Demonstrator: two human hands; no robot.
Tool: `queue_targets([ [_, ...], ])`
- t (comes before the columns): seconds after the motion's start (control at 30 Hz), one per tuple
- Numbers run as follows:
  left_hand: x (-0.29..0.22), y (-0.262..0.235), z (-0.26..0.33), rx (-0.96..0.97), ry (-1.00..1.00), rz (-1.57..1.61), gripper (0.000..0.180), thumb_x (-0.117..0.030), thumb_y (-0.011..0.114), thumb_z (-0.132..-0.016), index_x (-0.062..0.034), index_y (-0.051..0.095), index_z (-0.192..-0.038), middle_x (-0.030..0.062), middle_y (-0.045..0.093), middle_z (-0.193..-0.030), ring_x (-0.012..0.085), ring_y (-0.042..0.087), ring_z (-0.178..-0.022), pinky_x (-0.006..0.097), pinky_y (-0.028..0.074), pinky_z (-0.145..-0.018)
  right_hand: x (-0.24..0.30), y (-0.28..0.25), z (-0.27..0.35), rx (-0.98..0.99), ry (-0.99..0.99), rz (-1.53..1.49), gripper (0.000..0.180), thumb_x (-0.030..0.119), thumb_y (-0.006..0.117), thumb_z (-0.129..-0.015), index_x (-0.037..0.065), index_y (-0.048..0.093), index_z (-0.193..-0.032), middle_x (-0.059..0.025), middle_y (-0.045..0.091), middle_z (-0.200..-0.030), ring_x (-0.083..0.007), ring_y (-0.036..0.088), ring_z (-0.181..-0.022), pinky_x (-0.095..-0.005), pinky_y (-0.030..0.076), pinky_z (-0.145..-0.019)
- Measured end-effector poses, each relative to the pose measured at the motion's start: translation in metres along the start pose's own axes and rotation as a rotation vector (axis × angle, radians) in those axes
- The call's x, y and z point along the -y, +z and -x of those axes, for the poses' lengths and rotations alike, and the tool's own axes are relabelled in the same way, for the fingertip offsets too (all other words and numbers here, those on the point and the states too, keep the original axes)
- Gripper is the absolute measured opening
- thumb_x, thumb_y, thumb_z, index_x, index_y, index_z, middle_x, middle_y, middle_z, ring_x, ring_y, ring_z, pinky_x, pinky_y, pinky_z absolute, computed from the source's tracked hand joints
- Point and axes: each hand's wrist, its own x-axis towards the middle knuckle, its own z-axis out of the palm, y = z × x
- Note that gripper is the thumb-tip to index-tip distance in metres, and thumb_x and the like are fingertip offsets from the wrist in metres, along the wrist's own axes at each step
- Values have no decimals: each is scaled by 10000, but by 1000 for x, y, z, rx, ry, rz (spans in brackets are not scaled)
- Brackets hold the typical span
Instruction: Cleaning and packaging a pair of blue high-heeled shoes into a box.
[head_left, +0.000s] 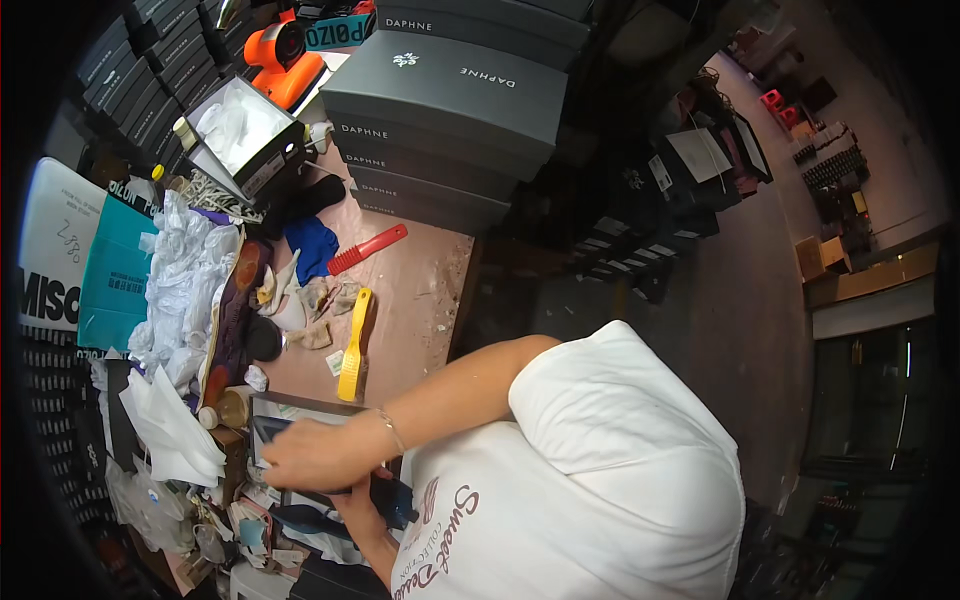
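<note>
My right hand [312, 455], with a thin bracelet at the wrist, bends over a dark blue shoe [397, 502] near my body. Its fingers are curled together and slightly blurred; whatever they grip is hidden. A dark blue tip [268, 428] shows past that hand, perhaps the same shoe's other end. Lower down, my left hand [362, 508] is closed around the shoe, partly covered by my right arm. Beside the hands another dark blue shoe [308, 520] lies on white paper. On the table are a yellow-handled brush [355, 345] and a red brush [368, 250].
Dark grey shoe boxes [440, 100] are stacked at the table's back. Crumpled white paper [185, 290], a blue cloth [312, 248] and rags [315, 335] crowd the left. An orange tape dispenser [280, 65] stands behind an open box [243, 140]. More boxes [650, 220] line the right aisle.
</note>
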Motion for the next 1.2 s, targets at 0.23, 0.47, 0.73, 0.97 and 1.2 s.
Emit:
queue_targets([
  [0.23, -9, 16, 9, 113, -53, 8, 265, -65, 628, -856, 22, 510, -1076, 99, 590, -795, 178, 560, -653, 324, 500, -630, -45, -3, -12, -339, 101, 130, 117, 158, 598, -746, 65, 566, -808, -112, 558, -816, -287, 605, -748, -412, 464, -595],
  [0.47, -4, 4, 6, 131, -56, 27, 211, -35, 617, -856, 38, 539, -1037, 111, 612, -858, 186, 586, -672, 331, 507, -658, -21, 3, 5, -206, 27, 72, 136, 176, 581, -765, 42, 561, -770, -138, 560, -773, -322, 643, -731, -438, 496, -576],
  [0.73, -15, -7, 19, 84, -50, 28, 168, -99, 631, -820, 50, 611, -896, 111, 624, -798, 199, 617, -680, 314, 507, -666, -97, -24, -29, -259, 202, -214, 228, 223, 646, -800, 26, 620, -912, -174, 624, -892, -367, 600, -832, -414, 481, -730],
  [0.97, -20, -26, 24, 118, 1, 105, 173, -33, 655, -805, 33, 596, -953, 105, 631, -859, 184, 631, -727, 302, 518, -676, -86, -24, 24, -143, 437, -544, 282, 139, 640, -858, -9, 618, -1097, -108, 654, -914, -163, 616, -804, -278, 478, -712],
  [1.2, -9, -38, 22, 147, 95, 198, 315, -150, 700, -816, 11, 553, -1043, 106, 621, -876, 175, 627, -732, 295, 518, -668, -30, -30, -29, -57, 99, -484, 267, 107, 644, -842, -1, 628, -1086, -121, 615, -904, -223, 597, -801, -306, 472, -700],
])
